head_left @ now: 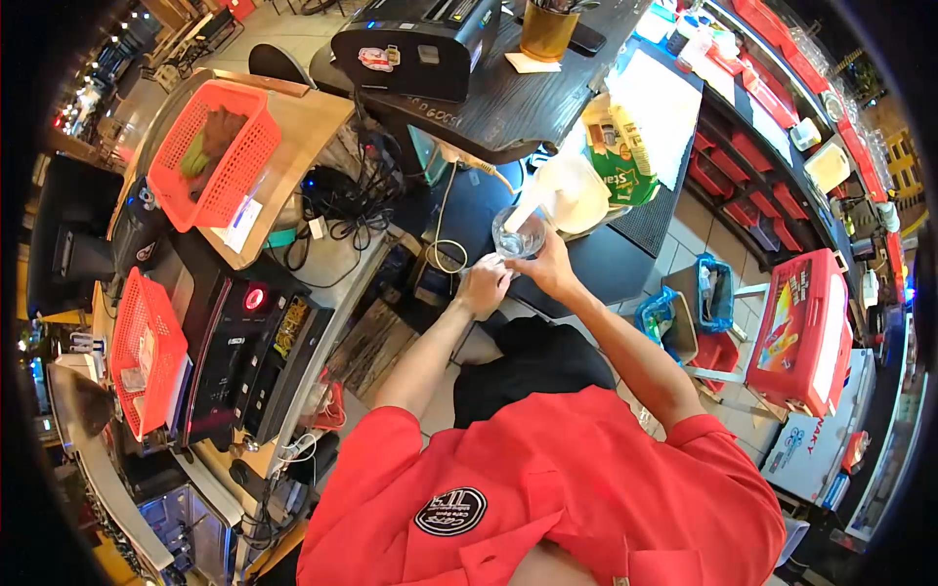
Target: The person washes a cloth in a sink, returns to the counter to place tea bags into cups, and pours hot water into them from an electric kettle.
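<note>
Just ahead of my body, a clear glass (518,244) is tipped so that its round opening shows. My right hand (549,266) wraps round its right and lower side. Against the lower left of the glass, my left hand (484,285) has its fingers closed, with a small white patch at the fingertips. A long white strip reaches across the glass opening. Right behind it stands a white tub (576,195). A green and yellow bag (623,161) with printed letters leans beyond the tub.
A black wooden counter (459,122) carries a black machine (420,49) and an amber cup (549,34). Red baskets (215,146) and tangled cables are on the left. Lined bins (715,291) and a red cooler box (801,332) stand on the right.
</note>
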`<move>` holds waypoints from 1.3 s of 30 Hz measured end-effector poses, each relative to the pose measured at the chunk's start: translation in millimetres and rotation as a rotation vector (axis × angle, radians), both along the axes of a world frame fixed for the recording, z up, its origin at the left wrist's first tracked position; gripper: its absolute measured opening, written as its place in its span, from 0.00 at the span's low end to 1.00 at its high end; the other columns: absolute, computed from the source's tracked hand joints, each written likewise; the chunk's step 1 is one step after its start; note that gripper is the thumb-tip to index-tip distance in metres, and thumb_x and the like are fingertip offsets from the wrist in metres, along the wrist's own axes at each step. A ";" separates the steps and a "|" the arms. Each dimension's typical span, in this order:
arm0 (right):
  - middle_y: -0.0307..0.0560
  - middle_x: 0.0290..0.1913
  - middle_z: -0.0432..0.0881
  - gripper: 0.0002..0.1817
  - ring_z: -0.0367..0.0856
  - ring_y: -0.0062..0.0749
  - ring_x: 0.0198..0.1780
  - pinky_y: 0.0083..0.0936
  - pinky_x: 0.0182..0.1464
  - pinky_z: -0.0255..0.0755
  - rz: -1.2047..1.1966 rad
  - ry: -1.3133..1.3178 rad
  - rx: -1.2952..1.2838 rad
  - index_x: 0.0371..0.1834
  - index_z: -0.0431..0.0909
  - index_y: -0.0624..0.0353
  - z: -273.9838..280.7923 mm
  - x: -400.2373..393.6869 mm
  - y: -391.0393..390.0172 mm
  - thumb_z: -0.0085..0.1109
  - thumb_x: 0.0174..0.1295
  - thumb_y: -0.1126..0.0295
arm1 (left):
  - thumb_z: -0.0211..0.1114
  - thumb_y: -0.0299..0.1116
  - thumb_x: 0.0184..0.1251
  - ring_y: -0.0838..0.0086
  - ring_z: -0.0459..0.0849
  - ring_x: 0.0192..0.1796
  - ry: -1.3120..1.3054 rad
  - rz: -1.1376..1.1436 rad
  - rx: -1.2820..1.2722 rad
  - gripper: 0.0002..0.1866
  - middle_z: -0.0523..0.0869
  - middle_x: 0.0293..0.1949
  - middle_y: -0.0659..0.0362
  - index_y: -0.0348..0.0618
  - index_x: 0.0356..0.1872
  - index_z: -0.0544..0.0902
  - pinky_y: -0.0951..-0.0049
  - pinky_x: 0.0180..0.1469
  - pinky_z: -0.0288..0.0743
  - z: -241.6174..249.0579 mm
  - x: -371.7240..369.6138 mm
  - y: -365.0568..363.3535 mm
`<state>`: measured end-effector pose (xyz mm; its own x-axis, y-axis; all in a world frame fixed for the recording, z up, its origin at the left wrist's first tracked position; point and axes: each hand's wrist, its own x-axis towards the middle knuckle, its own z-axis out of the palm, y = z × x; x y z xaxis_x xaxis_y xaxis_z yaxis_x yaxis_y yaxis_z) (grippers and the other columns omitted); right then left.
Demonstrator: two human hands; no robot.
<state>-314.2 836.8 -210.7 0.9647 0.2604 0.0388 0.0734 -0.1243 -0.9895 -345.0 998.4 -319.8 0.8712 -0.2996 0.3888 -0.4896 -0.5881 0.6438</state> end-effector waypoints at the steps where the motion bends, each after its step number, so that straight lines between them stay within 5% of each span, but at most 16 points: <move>1: 0.52 0.55 0.81 0.44 0.79 0.37 0.55 0.29 0.61 0.71 0.003 0.002 -0.028 0.67 0.69 0.65 0.8 0.9 0.5 0.77 0.41 0.74 | 0.63 0.27 0.56 0.49 0.83 0.45 -0.023 0.006 0.003 0.05 0.86 0.37 0.45 0.36 0.28 0.83 0.59 0.51 0.77 -4.5 -0.6 0.3; 5: 0.53 0.54 0.82 0.44 0.80 0.39 0.53 0.30 0.59 0.73 0.017 0.011 -0.113 0.66 0.69 0.66 2.9 0.8 1.2 0.76 0.39 0.76 | 0.64 0.28 0.56 0.51 0.84 0.42 -0.089 0.031 0.014 0.05 0.86 0.36 0.46 0.37 0.29 0.84 0.62 0.46 0.79 -14.8 -8.2 -2.1; 10: 0.52 0.52 0.83 0.43 0.80 0.38 0.51 0.29 0.57 0.73 -0.015 0.030 -0.153 0.65 0.70 0.66 1.6 4.4 7.5 0.76 0.40 0.76 | 0.65 0.31 0.61 0.58 0.85 0.38 0.298 0.201 -0.253 0.07 0.87 0.39 0.49 0.39 0.30 0.86 0.67 0.40 0.78 1.6 -30.9 -8.6; 15: 0.48 0.51 0.82 0.39 0.80 0.35 0.50 0.28 0.59 0.73 -0.026 0.018 -0.080 0.62 0.71 0.64 -18.0 5.2 10.6 0.77 0.41 0.79 | 0.64 0.38 0.67 0.64 0.86 0.38 0.927 0.400 -0.894 0.12 0.89 0.45 0.51 0.39 0.39 0.87 0.70 0.39 0.78 -17.9 -65.9 -8.1; 19: 0.51 0.50 0.82 0.39 0.80 0.38 0.47 0.29 0.55 0.73 0.009 0.043 0.079 0.62 0.71 0.65 -30.7 10.6 11.1 0.76 0.41 0.76 | 0.57 0.42 0.72 0.63 0.88 0.46 1.197 0.088 -1.960 0.20 0.89 0.50 0.52 0.36 0.54 0.83 0.68 0.47 0.80 -16.7 -92.1 -6.1; 29: 0.53 0.53 0.81 0.40 0.79 0.38 0.51 0.30 0.56 0.72 -0.018 0.013 -0.052 0.63 0.70 0.63 -30.3 10.9 10.7 0.75 0.41 0.78 | 0.53 0.42 0.74 0.61 0.86 0.52 1.053 0.095 -2.164 0.22 0.87 0.54 0.52 0.36 0.59 0.78 0.64 0.53 0.79 -10.4 -176.7 21.0; 39: 0.55 0.61 0.78 0.47 0.78 0.43 0.58 0.33 0.61 0.71 -0.002 0.073 0.090 0.70 0.65 0.61 -67.4 1.7 9.5 0.74 0.40 0.83 | 0.48 0.41 0.76 0.59 0.85 0.53 0.905 0.088 -2.288 0.22 0.85 0.55 0.50 0.37 0.60 0.77 0.60 0.53 0.79 24.5 -194.4 43.3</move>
<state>-312.6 846.3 -278.1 0.9663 0.2572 -0.0087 0.0001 -0.0344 -0.9994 -539.4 1041.7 -295.3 0.9156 -0.1123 -0.3860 0.1103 0.9935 -0.0274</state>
